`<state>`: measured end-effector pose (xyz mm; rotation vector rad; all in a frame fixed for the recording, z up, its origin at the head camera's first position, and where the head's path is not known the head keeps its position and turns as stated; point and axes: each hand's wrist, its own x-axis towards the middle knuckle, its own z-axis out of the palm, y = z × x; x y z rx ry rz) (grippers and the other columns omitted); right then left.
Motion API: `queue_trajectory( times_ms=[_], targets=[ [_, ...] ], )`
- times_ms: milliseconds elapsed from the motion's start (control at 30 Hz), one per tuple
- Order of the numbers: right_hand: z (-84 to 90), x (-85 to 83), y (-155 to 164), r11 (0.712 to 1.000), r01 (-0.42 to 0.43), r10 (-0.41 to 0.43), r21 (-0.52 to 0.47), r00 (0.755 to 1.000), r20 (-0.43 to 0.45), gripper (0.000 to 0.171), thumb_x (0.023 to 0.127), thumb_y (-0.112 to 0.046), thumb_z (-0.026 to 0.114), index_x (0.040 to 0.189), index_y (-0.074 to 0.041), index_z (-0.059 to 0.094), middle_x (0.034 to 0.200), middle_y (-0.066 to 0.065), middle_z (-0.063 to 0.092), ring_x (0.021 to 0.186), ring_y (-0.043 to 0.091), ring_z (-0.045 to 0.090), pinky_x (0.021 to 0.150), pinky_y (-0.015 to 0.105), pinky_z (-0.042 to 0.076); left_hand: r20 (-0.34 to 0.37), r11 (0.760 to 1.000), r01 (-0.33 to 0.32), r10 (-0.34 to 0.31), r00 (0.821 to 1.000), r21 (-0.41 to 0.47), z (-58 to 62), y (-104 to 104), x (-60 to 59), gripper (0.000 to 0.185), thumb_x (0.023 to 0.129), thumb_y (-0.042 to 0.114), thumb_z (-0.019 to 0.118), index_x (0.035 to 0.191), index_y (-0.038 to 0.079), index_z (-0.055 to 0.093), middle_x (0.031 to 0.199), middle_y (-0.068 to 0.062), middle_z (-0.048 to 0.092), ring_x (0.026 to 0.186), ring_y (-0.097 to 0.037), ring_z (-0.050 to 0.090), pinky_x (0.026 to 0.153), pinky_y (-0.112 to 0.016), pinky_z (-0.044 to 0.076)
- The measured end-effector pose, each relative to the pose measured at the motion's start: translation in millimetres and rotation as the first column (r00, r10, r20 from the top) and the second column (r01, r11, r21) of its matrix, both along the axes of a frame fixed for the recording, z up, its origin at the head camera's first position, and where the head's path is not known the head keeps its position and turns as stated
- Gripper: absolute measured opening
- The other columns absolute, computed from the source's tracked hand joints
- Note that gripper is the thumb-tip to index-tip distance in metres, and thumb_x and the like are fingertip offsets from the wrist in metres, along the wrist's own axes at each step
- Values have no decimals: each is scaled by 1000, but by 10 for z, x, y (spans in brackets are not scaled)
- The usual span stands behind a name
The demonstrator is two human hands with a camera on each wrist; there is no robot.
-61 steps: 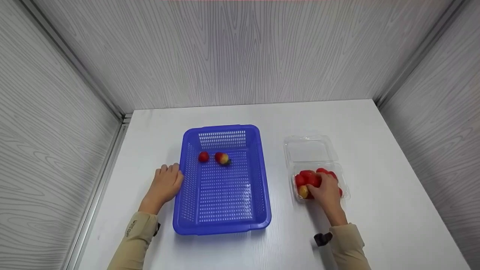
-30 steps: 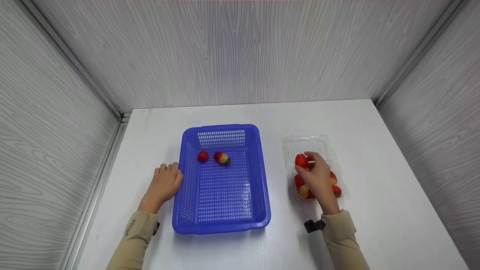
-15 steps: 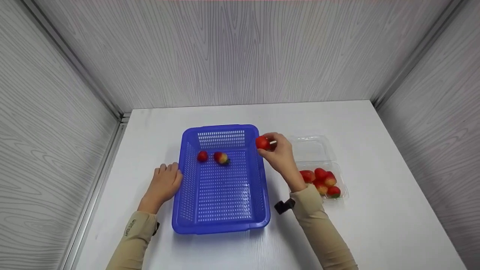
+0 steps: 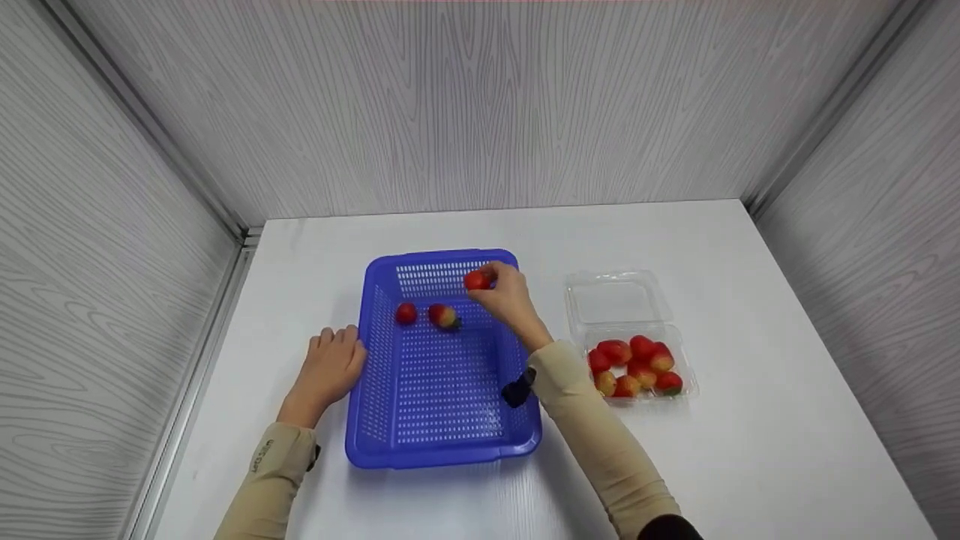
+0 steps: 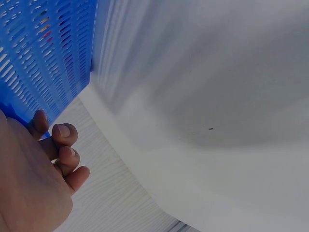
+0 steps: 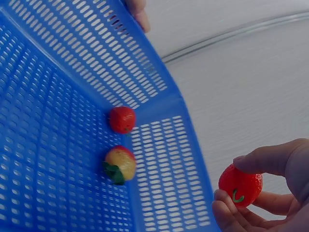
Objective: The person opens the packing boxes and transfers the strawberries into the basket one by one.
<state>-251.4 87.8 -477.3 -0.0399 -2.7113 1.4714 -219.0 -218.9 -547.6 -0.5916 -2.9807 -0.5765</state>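
My right hand (image 4: 508,294) pinches a red strawberry (image 4: 478,280) between thumb and fingers, above the far right part of the blue basket (image 4: 442,456). A small green curl shows on this strawberry in the right wrist view. On the basket floor lie a red strawberry (image 4: 406,313) and a red-and-yellow strawberry (image 4: 442,316) with green leaves. My left hand (image 4: 328,369) holds the basket's left rim, its curled fingers (image 5: 65,134) outside the wall in the left wrist view; the thumb is hidden there.
Right of the basket stands a clear hinged plastic box (image 4: 686,379), lid folded back, with several strawberries (image 4: 642,371) in it. Both sit on a white table (image 4: 765,420) walled by grey wood-grain panels (image 4: 465,105) at the back and sides.
My right hand has picked a strawberry out of the clear box, lifted it and carried it left over the basket. My left hand has stayed at the rim.
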Motion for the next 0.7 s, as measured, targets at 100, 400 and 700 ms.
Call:
queue_trajectory(
  times_ms=[100,400,700],
  targets=[
    [-101,-60,-91,997,27,-33,79,997,71,35,82,-6,73,114,3,63,110,18,64,99,29,62,85,39,52,-6,1000,3,-3,1000,-14,-6,3,1,20,101,16,38,95,0,47,84,-15,48,84,-36,41,83,-53,32],
    [-414,-114,-258,962,43,-88,269,984,157,27,80,2,65,106,4,62,105,20,61,100,34,60,90,47,48,-84,999,-14,9,996,-52,2,10,-4,21,99,18,39,91,0,48,80,-14,48,78,-34,42,73,-48,33],
    [-668,-100,-278,954,60,-118,293,976,181,32,82,3,67,112,7,58,110,24,58,104,39,62,91,48,49,-112,993,-33,20,994,-110,16,45,12,24,99,21,38,94,-1,49,85,-17,50,80,-36,44,72,-49,35]
  ],
)
